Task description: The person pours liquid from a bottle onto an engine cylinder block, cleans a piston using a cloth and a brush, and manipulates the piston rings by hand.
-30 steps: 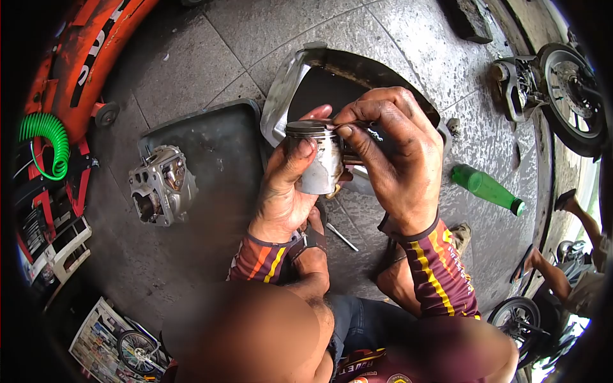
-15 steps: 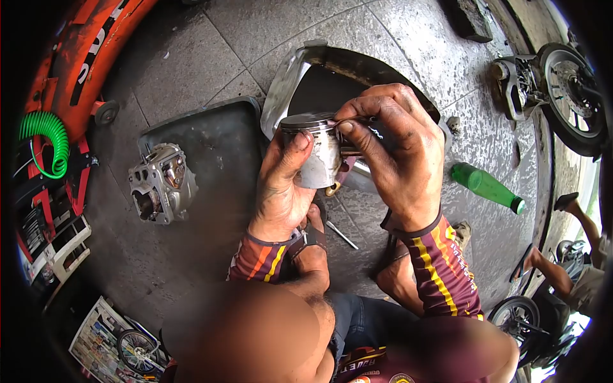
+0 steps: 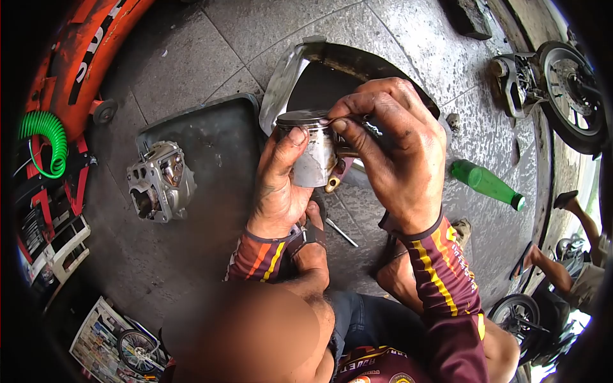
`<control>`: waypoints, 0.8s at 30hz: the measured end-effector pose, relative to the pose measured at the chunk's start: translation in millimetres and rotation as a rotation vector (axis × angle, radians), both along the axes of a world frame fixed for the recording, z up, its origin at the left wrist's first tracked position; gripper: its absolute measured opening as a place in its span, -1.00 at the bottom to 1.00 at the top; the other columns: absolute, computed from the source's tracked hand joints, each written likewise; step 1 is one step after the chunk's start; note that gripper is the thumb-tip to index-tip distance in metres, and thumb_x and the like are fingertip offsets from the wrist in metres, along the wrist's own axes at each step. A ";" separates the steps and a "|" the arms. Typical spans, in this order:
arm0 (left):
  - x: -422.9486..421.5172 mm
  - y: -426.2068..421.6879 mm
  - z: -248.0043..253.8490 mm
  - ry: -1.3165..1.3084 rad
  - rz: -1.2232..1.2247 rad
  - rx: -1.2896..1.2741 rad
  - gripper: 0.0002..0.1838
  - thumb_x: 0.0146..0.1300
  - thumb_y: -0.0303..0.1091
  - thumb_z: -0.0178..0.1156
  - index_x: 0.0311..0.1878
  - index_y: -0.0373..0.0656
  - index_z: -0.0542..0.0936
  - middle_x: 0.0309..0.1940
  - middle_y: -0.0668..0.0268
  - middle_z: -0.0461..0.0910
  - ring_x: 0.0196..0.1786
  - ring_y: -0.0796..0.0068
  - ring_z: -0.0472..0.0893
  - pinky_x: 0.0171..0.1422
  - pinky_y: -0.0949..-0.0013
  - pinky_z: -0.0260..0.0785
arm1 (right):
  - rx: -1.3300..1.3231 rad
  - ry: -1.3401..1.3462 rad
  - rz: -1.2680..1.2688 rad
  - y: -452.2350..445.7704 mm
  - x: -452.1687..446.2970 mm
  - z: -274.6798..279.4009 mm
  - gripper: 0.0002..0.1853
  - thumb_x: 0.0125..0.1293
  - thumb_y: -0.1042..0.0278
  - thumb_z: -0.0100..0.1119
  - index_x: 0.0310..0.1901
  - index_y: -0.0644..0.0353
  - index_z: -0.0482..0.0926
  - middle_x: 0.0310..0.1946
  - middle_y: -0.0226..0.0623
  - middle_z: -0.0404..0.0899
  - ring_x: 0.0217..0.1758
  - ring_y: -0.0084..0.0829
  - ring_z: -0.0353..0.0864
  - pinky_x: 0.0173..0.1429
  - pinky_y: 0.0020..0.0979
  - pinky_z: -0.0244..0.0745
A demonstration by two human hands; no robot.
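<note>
My left hand (image 3: 276, 185) is closed around a metal piston (image 3: 313, 163), its thumb against the side just under the ring grooves. The piston stands roughly upright with its dark flat crown on top. My right hand (image 3: 402, 150) is closed in a pinch, thumb and index fingertip meeting at the right edge of the piston's grooved band. Whatever lies between those fingertips is too small to make out. Part of a metal rod-like piece (image 3: 347, 152) shows between the piston and my right hand.
An engine cylinder head (image 3: 161, 182) rests on a dark tray (image 3: 217, 137) at left. Behind my hands is a cut-open metal container (image 3: 278, 96). A green bottle (image 3: 485, 183) lies at right, and a thin metal tool (image 3: 342, 232) lies between my feet. Motorcycle wheels (image 3: 570, 96) stand at far right.
The piston and both hands have shifted very slightly left. My right fingertips remain pinched at the piston's edge, and my left hand keeps its hold.
</note>
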State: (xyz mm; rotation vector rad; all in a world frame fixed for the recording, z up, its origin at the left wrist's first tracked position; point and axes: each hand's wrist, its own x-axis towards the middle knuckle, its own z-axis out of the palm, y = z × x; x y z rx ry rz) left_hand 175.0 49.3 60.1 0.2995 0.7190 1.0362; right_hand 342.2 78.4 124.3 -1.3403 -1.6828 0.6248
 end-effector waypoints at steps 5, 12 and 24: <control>7.1 0.7 10.9 0.019 0.085 -0.045 -0.63 0.43 -0.22 0.18 0.18 -0.19 0.47 -0.01 0.29 0.60 -0.01 0.48 0.63 0.03 0.31 0.59 | -0.050 0.009 -0.016 -1.4 3.5 -7.6 -0.85 0.07 0.54 0.40 -0.29 0.18 0.67 -0.30 -0.29 0.62 -0.15 -0.19 0.60 -0.04 -0.27 0.52; 7.0 0.2 9.6 -0.015 0.106 -0.066 -0.54 0.43 -0.13 0.19 0.24 -0.23 0.46 0.02 0.20 0.61 0.01 0.36 0.67 0.07 0.21 0.60 | -0.021 -0.061 0.004 -1.2 3.6 -3.8 -0.84 0.06 0.56 0.41 -0.29 0.21 0.68 -0.29 -0.29 0.64 -0.14 -0.27 0.64 -0.03 -0.33 0.54; -0.2 -0.4 -7.5 -0.248 -0.011 -0.152 -0.36 0.47 0.22 -0.08 0.28 -0.14 0.49 0.10 0.14 0.62 0.10 0.19 0.63 0.14 -0.11 0.51 | -0.026 -0.064 0.118 -1.8 24.0 4.7 -0.83 0.05 0.54 0.42 -0.28 0.15 0.72 -0.33 -0.35 0.68 -0.23 -0.29 0.67 -0.11 -0.34 0.58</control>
